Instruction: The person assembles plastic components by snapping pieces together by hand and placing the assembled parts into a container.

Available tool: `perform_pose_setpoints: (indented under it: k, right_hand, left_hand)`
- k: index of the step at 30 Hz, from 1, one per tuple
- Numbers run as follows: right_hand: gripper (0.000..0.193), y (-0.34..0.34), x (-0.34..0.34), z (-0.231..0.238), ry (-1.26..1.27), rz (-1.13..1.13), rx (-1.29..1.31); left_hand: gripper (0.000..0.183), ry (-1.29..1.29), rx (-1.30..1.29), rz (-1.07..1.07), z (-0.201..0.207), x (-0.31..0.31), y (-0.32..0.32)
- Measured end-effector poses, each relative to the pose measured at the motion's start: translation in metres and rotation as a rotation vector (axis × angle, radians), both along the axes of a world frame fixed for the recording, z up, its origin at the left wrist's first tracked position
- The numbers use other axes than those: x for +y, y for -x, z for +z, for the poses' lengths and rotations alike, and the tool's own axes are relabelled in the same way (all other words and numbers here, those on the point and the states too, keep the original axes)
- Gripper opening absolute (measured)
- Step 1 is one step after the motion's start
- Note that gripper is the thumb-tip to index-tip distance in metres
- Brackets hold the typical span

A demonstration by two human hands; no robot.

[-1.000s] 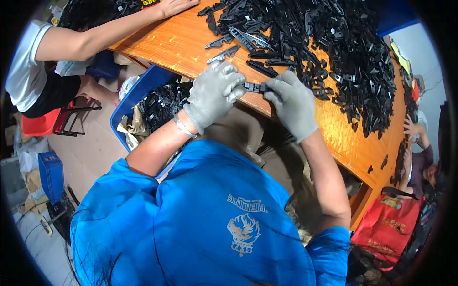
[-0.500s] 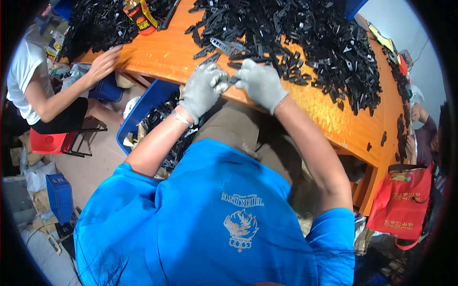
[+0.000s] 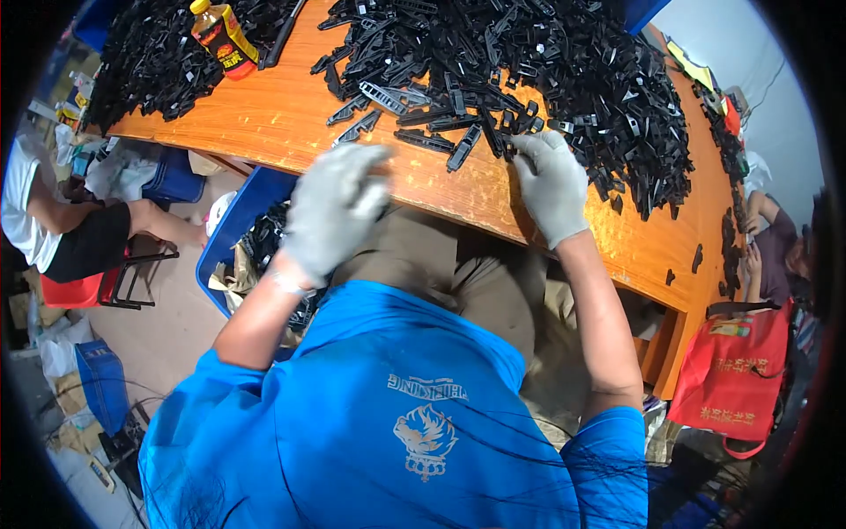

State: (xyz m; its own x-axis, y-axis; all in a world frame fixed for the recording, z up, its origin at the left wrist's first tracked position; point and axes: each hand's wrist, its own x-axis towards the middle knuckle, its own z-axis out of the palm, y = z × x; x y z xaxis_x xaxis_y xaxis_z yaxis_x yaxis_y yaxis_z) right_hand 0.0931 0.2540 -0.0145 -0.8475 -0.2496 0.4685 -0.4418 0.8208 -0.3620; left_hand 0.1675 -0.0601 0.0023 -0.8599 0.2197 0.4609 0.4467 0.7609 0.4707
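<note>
Head view: black strip [image 3: 464, 147] lengthwise toward table edge.

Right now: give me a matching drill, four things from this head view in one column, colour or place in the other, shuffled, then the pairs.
Things:
1. bottle
2. bag
3. bin
4. right hand

Descriptions:
A. red, lower right, beside the table's end
B. blue, below the table's near edge, holding black parts
C. yellow cap and orange label, lying on the table top left
D. grey glove, at the edge of the black parts pile

Pairs: 1-C, 2-A, 3-B, 4-D
</note>
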Motion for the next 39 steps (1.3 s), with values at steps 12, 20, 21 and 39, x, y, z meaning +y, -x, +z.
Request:
perform_pose_setpoints:
  k: [12,20,21,39]
  right_hand:
    - [0.022,0.01,-0.021,0.015,-0.356,-0.069,-0.236]
    - [0.014,-0.003,-0.005,-0.001,-0.267,-0.005,-0.23]
    - [0.011,-0.002,-0.002,-0.005,-0.217,0.013,-0.193]
    - [0.033,-0.035,-0.013,0.008,0.254,0.291,-0.376]
  left_hand:
    - [0.021,0.178,-0.036,0.004,-0.028,0.089,0.044]
    - [0.014,0.149,0.025,-0.017,-0.031,0.059,0.024]
    - [0.013,0.169,0.007,-0.021,-0.03,0.054,0.024]
    - [0.023,-0.004,-0.05,-0.159,-0.013,0.063,0.014]
